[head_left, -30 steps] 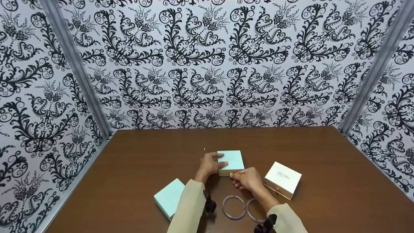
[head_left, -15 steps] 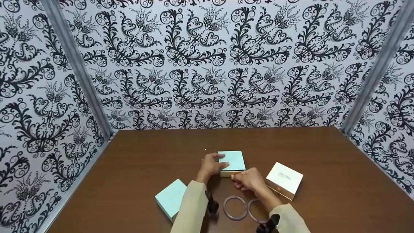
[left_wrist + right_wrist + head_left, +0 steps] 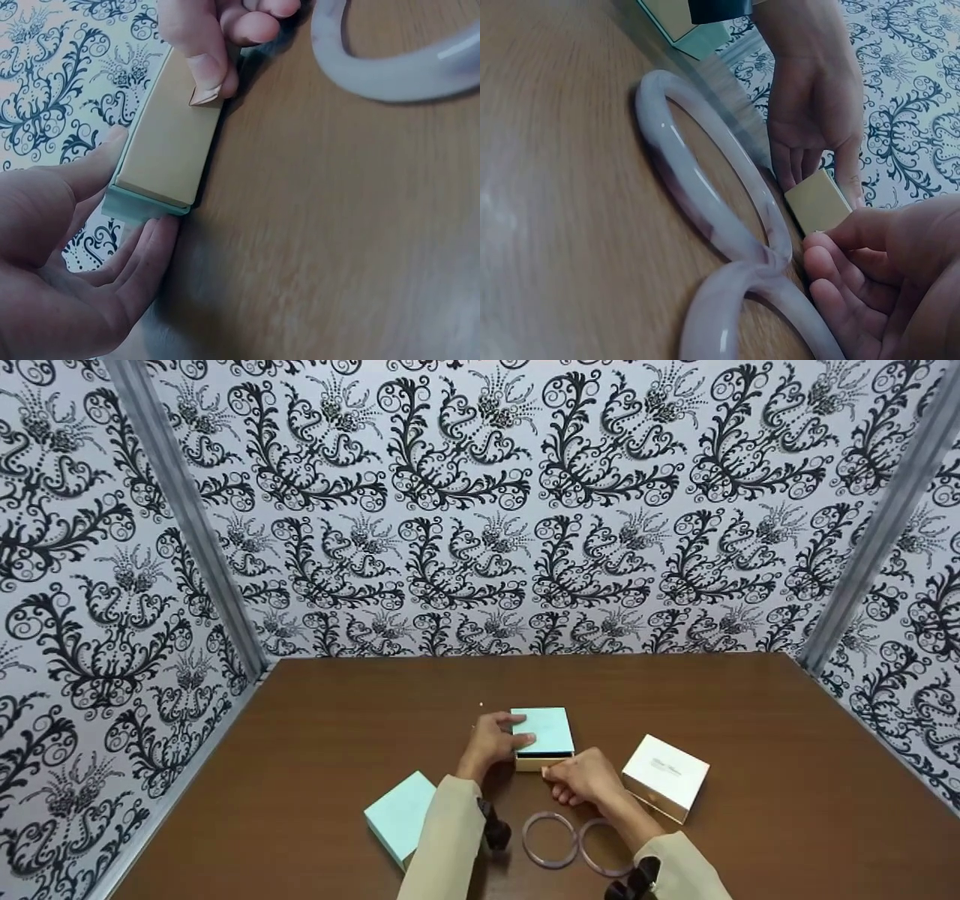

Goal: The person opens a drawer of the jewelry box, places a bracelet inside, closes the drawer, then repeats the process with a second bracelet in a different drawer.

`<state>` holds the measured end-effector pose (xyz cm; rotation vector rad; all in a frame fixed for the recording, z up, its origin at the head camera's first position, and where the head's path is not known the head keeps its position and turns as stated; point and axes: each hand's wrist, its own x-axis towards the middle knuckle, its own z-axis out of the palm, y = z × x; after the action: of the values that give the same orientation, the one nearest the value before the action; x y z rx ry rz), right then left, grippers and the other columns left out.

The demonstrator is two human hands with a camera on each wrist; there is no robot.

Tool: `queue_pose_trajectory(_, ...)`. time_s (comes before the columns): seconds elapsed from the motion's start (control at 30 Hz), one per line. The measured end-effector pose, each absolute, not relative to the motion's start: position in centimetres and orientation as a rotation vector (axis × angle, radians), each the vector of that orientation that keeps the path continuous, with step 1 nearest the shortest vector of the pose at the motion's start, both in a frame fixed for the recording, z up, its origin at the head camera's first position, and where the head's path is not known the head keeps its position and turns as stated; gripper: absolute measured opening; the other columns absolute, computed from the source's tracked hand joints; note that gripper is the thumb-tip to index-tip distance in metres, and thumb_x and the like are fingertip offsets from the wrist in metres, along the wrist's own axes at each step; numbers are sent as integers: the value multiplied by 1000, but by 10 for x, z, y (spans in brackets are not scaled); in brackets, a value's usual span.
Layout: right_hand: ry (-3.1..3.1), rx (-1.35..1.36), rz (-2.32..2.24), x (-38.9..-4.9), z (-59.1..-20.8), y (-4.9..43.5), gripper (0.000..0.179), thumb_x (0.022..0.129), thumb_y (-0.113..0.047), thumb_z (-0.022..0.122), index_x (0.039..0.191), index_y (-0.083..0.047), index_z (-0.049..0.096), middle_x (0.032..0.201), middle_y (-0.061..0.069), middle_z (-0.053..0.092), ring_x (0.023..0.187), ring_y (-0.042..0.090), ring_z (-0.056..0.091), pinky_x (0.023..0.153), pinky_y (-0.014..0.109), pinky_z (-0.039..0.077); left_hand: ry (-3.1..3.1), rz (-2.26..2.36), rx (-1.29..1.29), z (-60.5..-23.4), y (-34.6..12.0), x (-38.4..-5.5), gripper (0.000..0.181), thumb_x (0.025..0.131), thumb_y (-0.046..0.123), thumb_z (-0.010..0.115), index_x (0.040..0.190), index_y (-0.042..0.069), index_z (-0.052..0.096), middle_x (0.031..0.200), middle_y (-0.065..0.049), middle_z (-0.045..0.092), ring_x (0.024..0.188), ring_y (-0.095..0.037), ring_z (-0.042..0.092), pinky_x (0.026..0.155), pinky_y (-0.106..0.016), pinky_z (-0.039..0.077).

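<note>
A small mint-green drawer box (image 3: 541, 726) lies on the table, its tan drawer front (image 3: 169, 142) facing me. My left hand (image 3: 491, 741) grips the box from the left, thumb on its top in the head view. With thumb and forefinger, my right hand (image 3: 586, 777) pinches the folded pull tab (image 3: 206, 96) on the drawer. A dark gap shows between the box top and the drawer front. Two pale, purple-streaked bangles (image 3: 679, 180) lie just in front of the right hand, side by side; the right forearm passes over one of them.
A second mint box (image 3: 401, 814) sits at the left, partly behind the left sleeve (image 3: 442, 840). To the right stands a white box (image 3: 667, 772) with printed lettering and a gold-toned front. Patterned walls (image 3: 480, 547) enclose the brown table (image 3: 360, 712).
The drawer has slid slightly out toward me, widening the dark gap under the box top. Both hands keep their hold, and the head view has shifted a little.
</note>
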<state>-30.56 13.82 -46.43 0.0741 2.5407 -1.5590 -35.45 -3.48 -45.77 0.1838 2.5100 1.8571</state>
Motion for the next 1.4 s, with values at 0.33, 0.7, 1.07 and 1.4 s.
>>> queue_pose_trajectory(0.33,2589,45,-1500,-301,-466,139,26,86,-22,76,69,-2,76,48,-2,62,41,6,56,43,18,45,2566,1818,149,-463,-32,-356,36,82,5,81,116,-3,72,108,-22,72,83,-16,60,67,-24,51)
queue_pose_trajectory(0.7,2622,15,-1463,-299,-465,141,29,84,-21,77,61,-3,73,46,-4,59,39,4,49,42,17,40,2549,1826,167,-461,-33,-355,38,83,6,81,118,-2,71,111,-23,72,84,-17,65,69,-26,53)
queue_pose_trajectory(1.07,2672,-44,-1417,-296,-463,142,30,84,-20,78,59,-4,74,41,-7,55,37,2,44,41,17,34,2574,1829,161,-455,-33,-351,38,83,5,81,118,-4,71,104,-22,74,80,-14,60,65,-22,49)
queue_pose_trajectory(1.4,2667,-74,-1426,-290,-463,142,29,83,-20,79,60,-2,74,40,-8,52,36,2,45,41,17,36,2558,1848,137,-456,-33,-353,38,82,4,81,117,-4,71,101,-22,73,74,-12,54,61,-22,46)
